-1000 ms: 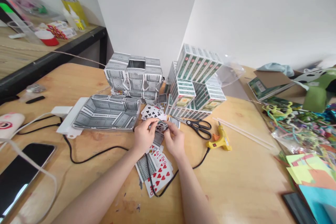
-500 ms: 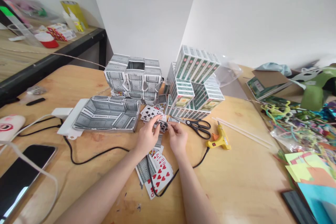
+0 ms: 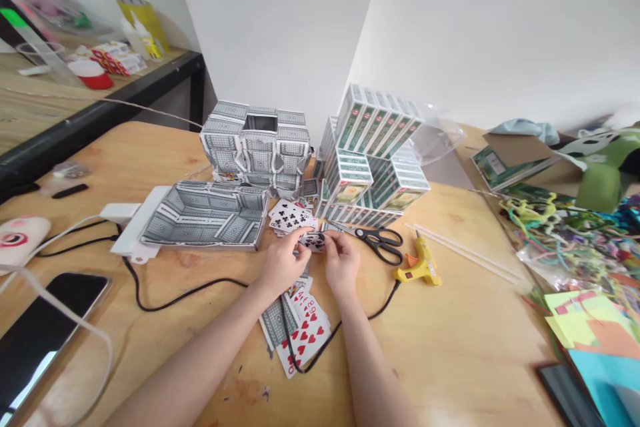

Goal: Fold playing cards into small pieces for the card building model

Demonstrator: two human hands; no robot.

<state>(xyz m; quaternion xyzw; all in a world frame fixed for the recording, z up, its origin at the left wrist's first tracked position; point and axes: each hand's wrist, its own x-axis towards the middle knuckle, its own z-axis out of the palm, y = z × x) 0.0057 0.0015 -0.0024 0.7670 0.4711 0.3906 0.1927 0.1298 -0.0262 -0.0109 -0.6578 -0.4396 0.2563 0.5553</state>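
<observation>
Between my two hands is a playing card [image 3: 315, 242] with black pips facing me. My left hand [image 3: 286, 260] pinches its left end, and my right hand [image 3: 342, 260] pinches its right end. Just beyond lie loose club cards [image 3: 290, 215]. Below my hands, heart cards [image 3: 306, 333] and face-down cards are spread on the table, with a black cable across them. An open tray made of cards [image 3: 205, 217] stands to the left. Behind it rises a larger structure built of cards [image 3: 257, 147]. Black-handled scissors [image 3: 381, 243] lie right of my right hand.
A yellow glue gun [image 3: 421, 263] with its cable lies at right, near clear glue sticks [image 3: 465, 253]. Stacked card boxes [image 3: 375, 153] stand at the back. A phone [image 3: 47, 333] and white power strip [image 3: 143, 223] are left; pipe cleaners [image 3: 575, 240] and coloured paper [image 3: 595, 340] right.
The card between my hands has turned so that more of its face shows. My hands have moved slightly apart and a little lower. The view has shifted slightly.
</observation>
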